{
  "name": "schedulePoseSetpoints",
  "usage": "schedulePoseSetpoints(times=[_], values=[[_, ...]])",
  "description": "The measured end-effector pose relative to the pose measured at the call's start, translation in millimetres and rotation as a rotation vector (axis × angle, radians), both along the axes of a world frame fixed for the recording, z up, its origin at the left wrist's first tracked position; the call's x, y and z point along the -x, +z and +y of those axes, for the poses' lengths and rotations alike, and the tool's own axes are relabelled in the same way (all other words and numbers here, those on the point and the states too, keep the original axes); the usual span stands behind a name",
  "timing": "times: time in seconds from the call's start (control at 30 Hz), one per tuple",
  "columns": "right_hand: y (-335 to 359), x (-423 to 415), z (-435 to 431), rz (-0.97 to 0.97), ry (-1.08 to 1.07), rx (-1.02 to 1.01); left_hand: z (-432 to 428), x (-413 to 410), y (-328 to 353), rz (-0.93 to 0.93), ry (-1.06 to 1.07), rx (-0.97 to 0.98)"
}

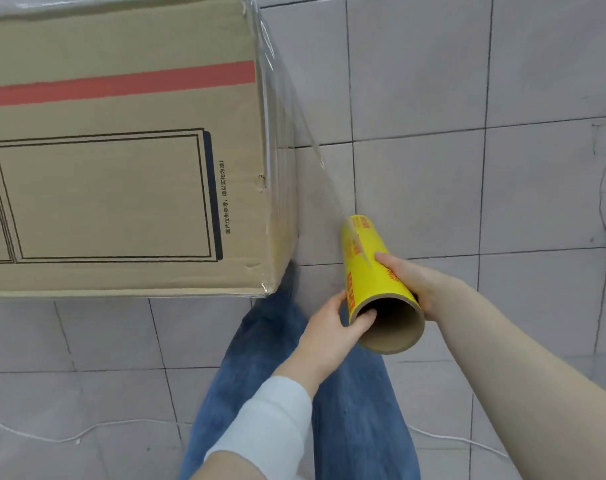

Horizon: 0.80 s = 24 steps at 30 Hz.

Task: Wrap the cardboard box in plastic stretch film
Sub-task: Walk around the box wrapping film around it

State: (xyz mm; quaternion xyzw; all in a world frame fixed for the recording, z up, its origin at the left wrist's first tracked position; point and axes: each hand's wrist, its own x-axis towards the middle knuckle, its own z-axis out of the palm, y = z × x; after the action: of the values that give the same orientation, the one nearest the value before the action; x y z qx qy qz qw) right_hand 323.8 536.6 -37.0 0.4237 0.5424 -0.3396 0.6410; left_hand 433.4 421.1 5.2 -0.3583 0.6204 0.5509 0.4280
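A large cardboard box [121,168] with a red stripe and a black line drawing fills the upper left, standing on the tiled floor. A yellow stretch film roll [367,268] with a cardboard core is held to the right of the box's near corner. My left hand [332,327] grips the roll's near end, thumb inside the core. My right hand [412,282] holds the roll's right side. A clear sheet of film [301,126] runs taut from the roll up to the box's far right corner, alongside its right face.
Grey floor tiles [467,81] surround the box. My legs in blue jeans [357,410] stand below the roll. A thin white cord [69,436] lies on the floor at the bottom left and another stretch of white cord [460,441] at the bottom right.
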Motion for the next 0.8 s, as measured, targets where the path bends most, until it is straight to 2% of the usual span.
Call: schedulePoseSetpoints(times=[0.1, 0.27, 0.37, 0.5, 0.63, 0.7, 0.8], values=[[-7.5, -26.6, -9.0, 0.121, 0.146, -0.037, -19.8, -5.8, -0.4, 0.012, -0.182, -0.005], [-9.9, -45.4, -19.7, 0.088, -0.001, 0.015, -31.6, -0.6, -11.9, 0.101, -0.391, -0.031], [-9.9, -50.2, -19.9, 0.064, -0.061, 0.040, -36.7, -8.7, -16.5, 0.131, -0.278, -0.017], [-10.2, -65.2, -5.6, 0.075, -0.067, -0.042, -43.4, -38.9, -13.8, 0.088, -0.089, -0.045], [-11.2, -86.7, -1.3, -0.006, -0.277, 0.054, -30.9, -66.9, -10.3, 0.069, 0.059, -0.057], [-14.3, -97.8, -3.8, 0.010, -0.268, 0.064, -25.2, -81.3, -12.5, 0.016, 0.032, -0.072], [-23.8, -119.0, -6.4, 0.080, -0.136, 0.032, -23.1, -102.3, -13.0, -0.048, -0.128, -0.096]])
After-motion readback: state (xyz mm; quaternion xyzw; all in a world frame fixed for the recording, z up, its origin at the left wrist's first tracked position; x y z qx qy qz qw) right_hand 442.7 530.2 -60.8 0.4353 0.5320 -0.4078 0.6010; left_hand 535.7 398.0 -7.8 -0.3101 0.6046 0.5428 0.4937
